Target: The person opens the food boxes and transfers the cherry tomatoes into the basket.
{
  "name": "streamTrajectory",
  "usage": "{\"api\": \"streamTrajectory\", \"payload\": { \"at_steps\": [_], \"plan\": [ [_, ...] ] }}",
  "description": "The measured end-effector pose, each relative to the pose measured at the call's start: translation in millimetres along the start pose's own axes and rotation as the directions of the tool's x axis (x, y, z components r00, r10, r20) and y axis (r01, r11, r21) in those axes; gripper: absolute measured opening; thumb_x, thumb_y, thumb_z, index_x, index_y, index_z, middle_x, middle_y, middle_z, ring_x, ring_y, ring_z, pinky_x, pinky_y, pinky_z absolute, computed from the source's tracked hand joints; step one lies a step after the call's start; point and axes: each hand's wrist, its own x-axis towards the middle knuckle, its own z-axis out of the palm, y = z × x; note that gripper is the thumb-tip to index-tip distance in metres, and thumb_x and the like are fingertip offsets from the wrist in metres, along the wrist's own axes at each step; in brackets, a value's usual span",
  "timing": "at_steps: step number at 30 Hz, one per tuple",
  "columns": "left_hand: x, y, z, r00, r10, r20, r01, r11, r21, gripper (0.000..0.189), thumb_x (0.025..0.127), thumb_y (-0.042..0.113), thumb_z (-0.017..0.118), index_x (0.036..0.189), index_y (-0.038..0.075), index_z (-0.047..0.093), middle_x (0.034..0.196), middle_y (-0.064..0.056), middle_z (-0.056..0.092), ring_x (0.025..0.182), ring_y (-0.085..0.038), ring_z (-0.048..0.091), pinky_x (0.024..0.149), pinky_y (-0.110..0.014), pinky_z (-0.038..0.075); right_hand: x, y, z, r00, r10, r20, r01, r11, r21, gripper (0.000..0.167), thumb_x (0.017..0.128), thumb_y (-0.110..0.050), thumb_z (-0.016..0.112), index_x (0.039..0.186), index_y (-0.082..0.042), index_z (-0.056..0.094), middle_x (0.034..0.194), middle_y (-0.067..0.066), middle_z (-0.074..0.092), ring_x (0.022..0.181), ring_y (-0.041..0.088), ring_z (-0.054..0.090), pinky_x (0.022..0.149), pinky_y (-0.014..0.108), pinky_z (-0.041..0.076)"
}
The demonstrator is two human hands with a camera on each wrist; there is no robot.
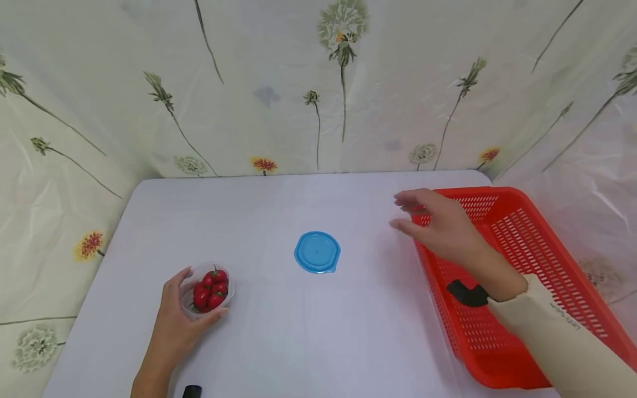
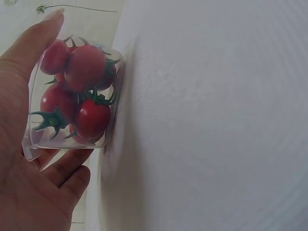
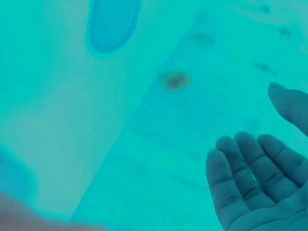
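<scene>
Low on the table's left side, my left hand (image 1: 175,320) grips a small clear plastic container (image 1: 231,292), thumb on one side and fingers on the other. Inside it are several red cherry tomatoes (image 1: 210,289) with green stems. The left wrist view shows these tomatoes (image 2: 94,119) through the clear wall, with the thumb and fingers of my left hand (image 2: 24,192) around the container. My right hand (image 1: 440,226) is in the air by the left rim of a red plastic basket (image 1: 544,228), thumb apart from the fingers, holding nothing. A blue lid (image 1: 317,252) lies flat mid-table.
The white table (image 1: 308,337) stands against a wall draped in flower-printed sheeting (image 1: 278,66). The basket, with slotted sides, takes up the table's right part. In the tinted right wrist view, part of the blue lid (image 3: 113,24) shows at the top.
</scene>
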Motion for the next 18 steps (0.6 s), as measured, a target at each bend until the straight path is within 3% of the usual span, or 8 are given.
{"api": "streamTrajectory", "payload": {
  "at_steps": [4, 9, 13, 16, 18],
  "plan": [
    [-0.5, -1.9, 0.2, 1.0, 0.003, -0.012, -0.003, 1.0, 0.003, 0.12, 0.076, 0.051, 0.092, 0.165, 0.019, 0.017, 0.159, -0.018, 0.035, 0.144, -0.043, 0.041, 0.106, -0.074, 0.039, 7.5, -33, 24, 0.983, -0.173, 0.068, 0.171, 0.985, 0.038, 0.055, 0.089, -0.022, 0.086, 0.138, -0.013, 0.064, 0.131, 0.005, 0.069, 0.115, 0.026, 0.068, 0.09, 0.046, 0.061],
    [-1.6, -1.3, 0.2, 1.0, -0.002, -0.013, 0.002, 1.0, 0.0, 0.12, 0.077, 0.051, 0.092, 0.165, 0.019, 0.018, 0.159, -0.018, 0.035, 0.144, -0.043, 0.041, 0.106, -0.074, 0.039, 14.8, -68, 53, 0.938, -0.3, 0.174, 0.286, 0.953, 0.104, 0.057, 0.089, -0.023, 0.086, 0.14, -0.013, 0.063, 0.13, 0.001, 0.069, 0.113, 0.02, 0.069, 0.09, 0.039, 0.061],
    [-2.0, -0.2, -0.2, 1.0, -0.016, -0.008, 0.016, 1.0, 0.003, 0.12, 0.076, 0.052, 0.092, 0.165, 0.019, 0.018, 0.159, -0.018, 0.035, 0.144, -0.043, 0.04, 0.106, -0.074, 0.039, 23.9, -98, 83, 0.856, -0.462, 0.23, 0.415, 0.881, 0.226, 0.049, 0.093, -0.02, 0.082, 0.137, -0.009, 0.065, 0.127, -0.001, 0.069, 0.11, 0.014, 0.067, 0.094, 0.031, 0.058],
    [-1.0, 1.2, -0.5, 1.0, -0.022, -0.007, 0.022, 1.0, 0.011, 0.121, 0.076, 0.053, 0.092, 0.165, 0.018, 0.017, 0.159, -0.018, 0.036, 0.145, -0.043, 0.04, 0.106, -0.074, 0.039, 31.1, -119, 108, 0.786, -0.555, 0.273, 0.502, 0.83, 0.244, 0.044, 0.097, -0.02, 0.078, 0.137, -0.007, 0.065, 0.126, -0.001, 0.069, 0.109, 0.012, 0.065, 0.096, 0.025, 0.054],
    [-0.3, 1.9, -0.8, 1.0, -0.02, -0.005, 0.02, 1.0, 0.011, 0.121, 0.076, 0.054, 0.091, 0.165, 0.018, 0.017, 0.159, -0.018, 0.036, 0.145, -0.043, 0.039, 0.106, -0.074, 0.039, 34.1, -131, 123, 0.761, -0.569, 0.313, 0.521, 0.823, 0.227, 0.044, 0.098, -0.023, 0.076, 0.138, -0.007, 0.065, 0.128, 0.0, 0.069, 0.111, 0.011, 0.065, 0.097, 0.023, 0.053]
  ]
}}
